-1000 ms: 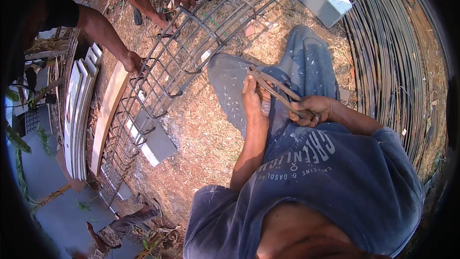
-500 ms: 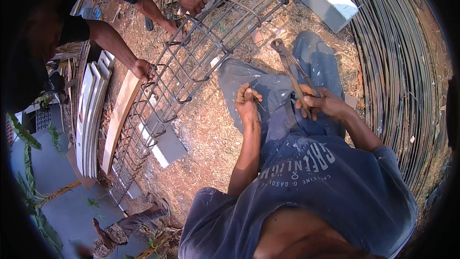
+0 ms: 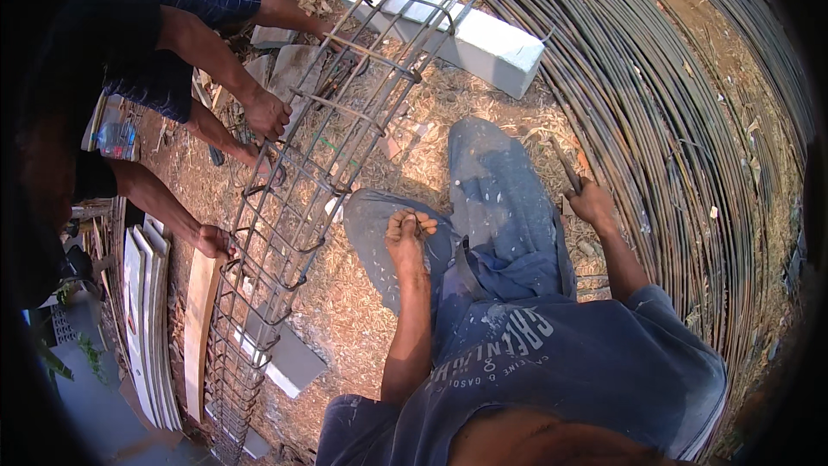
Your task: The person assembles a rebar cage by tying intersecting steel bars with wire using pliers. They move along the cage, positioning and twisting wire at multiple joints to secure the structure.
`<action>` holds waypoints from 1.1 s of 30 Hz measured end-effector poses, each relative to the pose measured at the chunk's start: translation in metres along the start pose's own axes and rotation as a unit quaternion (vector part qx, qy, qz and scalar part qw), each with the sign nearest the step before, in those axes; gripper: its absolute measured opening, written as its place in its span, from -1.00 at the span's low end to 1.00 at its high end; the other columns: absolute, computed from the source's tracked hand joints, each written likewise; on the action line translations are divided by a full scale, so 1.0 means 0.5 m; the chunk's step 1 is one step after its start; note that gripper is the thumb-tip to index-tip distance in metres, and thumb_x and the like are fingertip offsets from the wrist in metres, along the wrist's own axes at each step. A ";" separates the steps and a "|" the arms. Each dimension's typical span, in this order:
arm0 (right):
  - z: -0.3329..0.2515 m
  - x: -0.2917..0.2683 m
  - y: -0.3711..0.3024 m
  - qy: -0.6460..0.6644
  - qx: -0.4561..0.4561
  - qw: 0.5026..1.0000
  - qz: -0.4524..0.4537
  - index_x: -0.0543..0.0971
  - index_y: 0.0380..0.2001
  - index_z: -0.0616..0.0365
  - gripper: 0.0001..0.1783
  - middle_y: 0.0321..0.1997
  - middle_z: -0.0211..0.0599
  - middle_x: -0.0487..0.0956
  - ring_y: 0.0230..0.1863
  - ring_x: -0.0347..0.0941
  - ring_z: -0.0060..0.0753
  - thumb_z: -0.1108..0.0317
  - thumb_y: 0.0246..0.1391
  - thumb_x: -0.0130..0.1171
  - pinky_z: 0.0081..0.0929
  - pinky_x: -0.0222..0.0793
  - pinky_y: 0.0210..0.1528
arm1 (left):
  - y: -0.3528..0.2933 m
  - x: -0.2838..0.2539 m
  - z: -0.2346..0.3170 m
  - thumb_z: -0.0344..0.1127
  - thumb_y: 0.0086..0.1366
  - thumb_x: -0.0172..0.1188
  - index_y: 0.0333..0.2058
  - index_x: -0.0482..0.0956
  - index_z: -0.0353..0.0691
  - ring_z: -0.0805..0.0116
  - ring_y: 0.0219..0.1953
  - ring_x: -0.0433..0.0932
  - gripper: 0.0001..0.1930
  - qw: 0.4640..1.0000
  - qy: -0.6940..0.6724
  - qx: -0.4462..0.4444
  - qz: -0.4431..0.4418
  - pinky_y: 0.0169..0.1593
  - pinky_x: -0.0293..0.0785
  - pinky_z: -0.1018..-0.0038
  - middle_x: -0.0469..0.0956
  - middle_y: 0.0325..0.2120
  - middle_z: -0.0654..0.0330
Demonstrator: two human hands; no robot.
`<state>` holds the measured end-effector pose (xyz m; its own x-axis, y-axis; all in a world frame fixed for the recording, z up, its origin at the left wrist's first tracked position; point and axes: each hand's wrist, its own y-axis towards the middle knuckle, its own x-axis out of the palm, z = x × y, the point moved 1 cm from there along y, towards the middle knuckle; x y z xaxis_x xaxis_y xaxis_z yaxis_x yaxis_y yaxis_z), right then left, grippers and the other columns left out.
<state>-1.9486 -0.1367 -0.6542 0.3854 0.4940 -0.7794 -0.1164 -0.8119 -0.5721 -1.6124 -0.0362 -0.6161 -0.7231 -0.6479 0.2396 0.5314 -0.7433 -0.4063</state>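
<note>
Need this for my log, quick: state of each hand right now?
Left hand: curled closed; whether it holds anything can't be told.
Right hand: closed, holding a hand tool.

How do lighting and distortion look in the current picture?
Head view: long steel bars at right bow strongly, corners black; head view: the upper white block has a bright top and shaded side; head view: at top left, a co-worker's torso is nearly black.

Long steel rods point(image 3: 681, 138) are lying side by side along the right. A white-topped block point(image 3: 498, 45) is resting near the top, and a second, grey block point(image 3: 293, 368) is sitting at lower left. Pale boards point(image 3: 148, 328) are lying beside a wooden plank point(image 3: 199, 319). Dry litter point(image 3: 349, 311) is covering the ground.
</note>
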 end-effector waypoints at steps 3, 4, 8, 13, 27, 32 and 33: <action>0.026 0.012 0.002 -0.026 0.021 0.999 0.009 0.50 -0.07 0.17 -0.45 -0.22 0.07 0.59 -0.14 0.54 0.04 0.01 -0.05 0.18 -0.12 0.39 -0.07 | 0.000 0.034 0.011 -0.53 0.30 -0.09 -0.28 0.43 -0.29 0.33 -0.49 0.56 -0.89 1.000 0.001 0.003 -0.006 -0.39 0.51 0.48 0.53 -0.47 0.11; 0.031 0.021 0.007 -0.029 0.024 0.999 0.009 0.50 -0.07 0.16 -0.45 -0.22 0.06 0.60 -0.14 0.54 0.03 0.01 -0.06 0.20 -0.12 0.39 -0.07 | -0.001 0.040 0.012 -0.54 0.29 -0.10 -0.29 0.43 -0.28 0.33 -0.50 0.55 -0.88 1.000 0.002 0.008 -0.003 -0.39 0.51 0.48 0.53 -0.47 0.11; 0.095 0.063 0.059 0.084 0.028 0.996 0.030 0.49 -0.16 0.23 -0.49 -0.38 -0.08 0.60 -0.35 0.56 -0.19 0.04 -0.05 0.23 -0.28 0.42 -0.34 | 0.020 0.029 -0.020 -0.58 0.23 -0.09 -0.32 0.44 -0.29 0.39 -0.58 0.45 -0.87 1.000 -0.011 0.015 0.010 -0.48 0.43 0.51 0.53 -0.50 0.12; 0.081 0.060 0.088 0.575 0.063 0.814 -0.054 0.46 -0.26 0.27 -0.65 -0.47 -0.26 0.50 -0.60 0.39 -0.48 0.14 0.13 0.07 -0.49 0.16 -0.65 | 0.035 0.055 0.011 -0.56 0.22 -0.05 -0.32 0.46 -0.28 0.51 -0.60 0.39 -0.88 1.000 0.008 -0.009 -0.015 -0.55 0.35 0.59 0.53 -0.47 0.12; -0.174 0.037 -0.057 0.660 -0.097 0.745 -0.013 0.42 -0.19 0.23 -0.72 -0.42 -0.26 0.52 -0.57 0.40 -0.57 0.21 0.25 -0.05 -0.66 0.22 -0.62 | 0.072 0.119 0.005 -0.50 0.23 -0.02 -0.20 0.50 -0.41 0.45 -0.50 0.48 -0.79 0.998 0.007 -0.054 -0.038 -0.43 0.46 0.54 0.54 -0.46 0.14; -0.170 0.042 -0.022 0.588 -0.107 0.802 -0.013 0.44 -0.26 0.26 -0.76 -0.56 -0.27 0.51 -0.64 0.38 -0.57 0.27 0.24 -0.04 -0.64 0.22 -0.64 | 0.047 0.051 -0.046 -0.41 0.29 -0.01 -0.22 0.51 -0.42 0.42 -0.46 0.50 -0.80 0.995 -0.035 -0.091 0.021 -0.36 0.51 0.51 0.53 -0.46 0.14; -0.168 0.049 -0.014 0.576 -0.109 0.810 -0.004 0.44 -0.27 0.27 -0.76 -0.58 -0.28 0.50 -0.64 0.38 -0.57 0.28 0.23 -0.04 -0.64 0.21 -0.64 | 0.049 0.049 -0.043 -0.38 0.31 0.00 -0.22 0.52 -0.42 0.42 -0.46 0.50 -0.78 0.995 -0.037 -0.089 0.032 -0.35 0.52 0.51 0.52 -0.46 0.13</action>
<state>-1.8616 -0.1453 -0.6478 0.9985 -0.0162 0.0521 0.0071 -0.9079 -0.4192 -1.6267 -0.0665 -0.6391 -0.6516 -0.7089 0.2698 0.4848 -0.6628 -0.5706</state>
